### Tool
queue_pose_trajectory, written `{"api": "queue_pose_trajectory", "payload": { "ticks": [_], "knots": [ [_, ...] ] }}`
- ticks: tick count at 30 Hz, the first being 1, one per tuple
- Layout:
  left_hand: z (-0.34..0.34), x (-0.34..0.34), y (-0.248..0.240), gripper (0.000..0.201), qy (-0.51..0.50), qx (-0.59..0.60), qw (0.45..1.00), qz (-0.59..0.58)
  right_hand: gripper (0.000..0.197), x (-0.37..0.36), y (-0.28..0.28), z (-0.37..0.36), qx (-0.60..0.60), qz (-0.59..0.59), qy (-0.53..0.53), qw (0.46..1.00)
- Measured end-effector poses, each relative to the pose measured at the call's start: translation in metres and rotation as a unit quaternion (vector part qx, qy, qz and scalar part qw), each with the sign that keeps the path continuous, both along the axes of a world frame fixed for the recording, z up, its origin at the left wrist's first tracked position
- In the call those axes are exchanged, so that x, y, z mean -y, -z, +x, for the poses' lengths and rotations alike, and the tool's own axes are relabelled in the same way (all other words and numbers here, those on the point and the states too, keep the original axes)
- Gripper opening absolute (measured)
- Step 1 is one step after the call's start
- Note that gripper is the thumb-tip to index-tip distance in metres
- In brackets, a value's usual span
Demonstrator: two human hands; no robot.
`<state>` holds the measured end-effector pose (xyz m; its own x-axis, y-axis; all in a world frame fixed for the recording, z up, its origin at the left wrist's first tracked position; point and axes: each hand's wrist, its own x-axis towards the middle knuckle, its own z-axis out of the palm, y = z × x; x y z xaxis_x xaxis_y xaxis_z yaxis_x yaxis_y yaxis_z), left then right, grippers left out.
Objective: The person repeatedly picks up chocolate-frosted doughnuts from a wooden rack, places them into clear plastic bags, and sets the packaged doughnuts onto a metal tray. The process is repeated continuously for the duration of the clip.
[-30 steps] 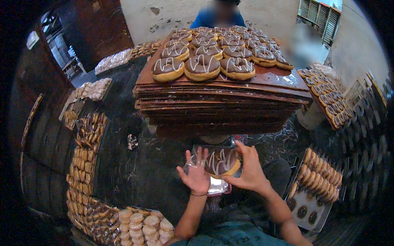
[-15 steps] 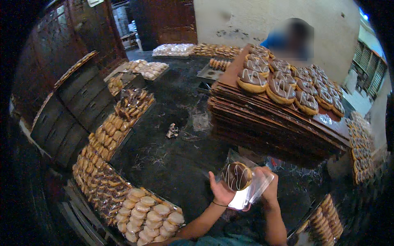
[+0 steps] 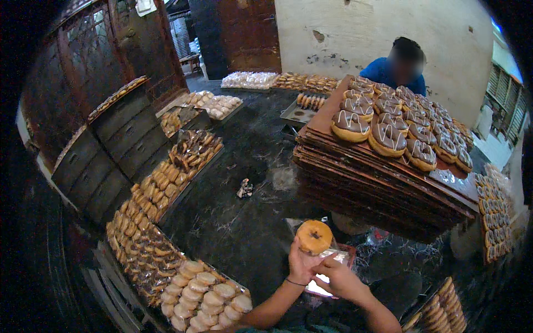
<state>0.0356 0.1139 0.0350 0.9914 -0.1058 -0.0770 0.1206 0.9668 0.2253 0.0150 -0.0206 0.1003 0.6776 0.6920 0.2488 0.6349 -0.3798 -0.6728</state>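
A ring doughnut (image 3: 314,237) stands at the fingertips of my left hand (image 3: 300,265), its plain golden side showing. My left fingers close round its lower edge, and the hand wears a thin dark wristband. Just below the doughnut, my right hand (image 3: 339,277) meets the left one, its fingers pinched together at clear plastic film that looks like a bag (image 3: 327,251). Part of that film is hidden by my fingers. Beneath both hands lies a shiny white stack of plastic sheets or bags (image 3: 320,286) with a reddish edge.
Chocolate-iced doughnuts (image 3: 388,136) cover the top board of a tall stack of brown boards (image 3: 383,191) ahead right. Rows of wrapped pastries (image 3: 161,188) line the left side, with pale buns (image 3: 197,297) nearest me. Another person (image 3: 388,72) is behind the stack. Dark crates (image 3: 133,133) stand left.
The doughnut has turned from its chocolate side to its plain side. My right hand has moved left from the plastic to meet my left hand. The whole view has shifted slightly.
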Motion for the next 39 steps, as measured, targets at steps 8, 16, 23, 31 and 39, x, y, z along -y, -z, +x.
{"api": "queue_pose_trajectory", "payload": {
  "ticks": [8,16,23,31,39],
  "knots": [
    [-0.006,-0.005,-0.005,0.058,-0.023,-0.034,0.998,0.046,0.017,-0.011,0.021,-0.001,-0.022,-0.008,-0.032,0.999],
    [-0.005,-0.014,0.011,0.046,-0.067,-0.067,0.994,0.051,0.018,-0.021,0.018,-0.001,0.019,0.022,-0.022,0.999],
    [-0.006,-0.016,0.008,0.046,-0.04,-0.088,0.993,0.066,0.019,-0.033,0.027,-0.006,0.037,-0.094,-0.018,0.995],
    [-0.015,-0.077,-0.026,0.072,0.076,0.01,0.996,-0.049,0.01,0.058,0.014,0.03,-0.018,0.567,-0.113,0.816],
    [-0.033,-0.07,-0.042,0.07,0.064,0.0,0.997,-0.034,0.038,0.005,0.04,0.054,0.02,0.062,0.197,0.978]
  ]
}}
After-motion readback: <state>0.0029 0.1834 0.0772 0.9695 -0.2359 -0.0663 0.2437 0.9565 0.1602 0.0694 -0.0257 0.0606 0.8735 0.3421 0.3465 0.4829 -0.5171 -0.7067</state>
